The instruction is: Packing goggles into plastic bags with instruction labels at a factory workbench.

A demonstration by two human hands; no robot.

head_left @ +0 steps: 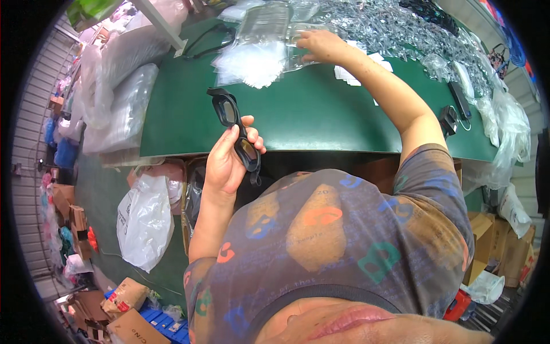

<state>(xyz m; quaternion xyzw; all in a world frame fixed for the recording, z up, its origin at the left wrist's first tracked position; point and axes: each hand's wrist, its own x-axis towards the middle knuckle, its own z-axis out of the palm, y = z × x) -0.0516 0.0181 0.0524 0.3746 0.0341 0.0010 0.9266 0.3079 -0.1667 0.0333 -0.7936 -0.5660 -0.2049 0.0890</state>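
My left hand (pixel 227 160) grips a pair of black swim goggles (pixel 240 132) by the middle, thumb on one side and fingers round the other. The goggles hang at a slant in front of the table's near edge, their dark lenses facing me. My right hand (pixel 323 47) reaches to the far part of the table, fingers apart over clear plastic cases (pixel 295 60). Left of it lie a stack of clear plastic bags (pixel 252 64) and a pile of clear cases (pixel 263 23). White paper slips (pixel 349 74) lie under my right forearm.
The green table (pixel 321 120) holds a large heap of small clear plastic pieces (pixel 372 23) at the back right. A black strap (pixel 209 41) lies at the back left, near bulky plastic-wrapped bundles (pixel 123 103). A black device (pixel 448 119) sits at the right.
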